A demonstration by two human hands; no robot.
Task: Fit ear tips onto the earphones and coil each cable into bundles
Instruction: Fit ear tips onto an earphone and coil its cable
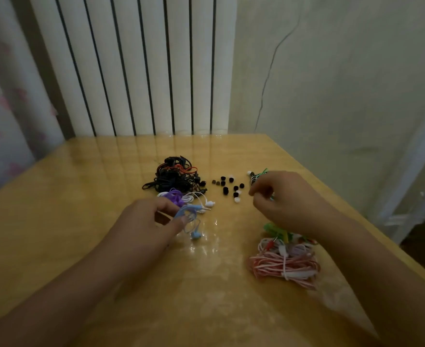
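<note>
Wooden table [81, 221] — blue earphones [190, 216] pinched, left fingers [166, 209].

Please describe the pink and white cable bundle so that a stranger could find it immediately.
On the wooden table, look at the near right side, below the right hand. The pink and white cable bundle lies there, just in front of some green cables. It alone is pink, coiled flat and tied across its middle.
</note>
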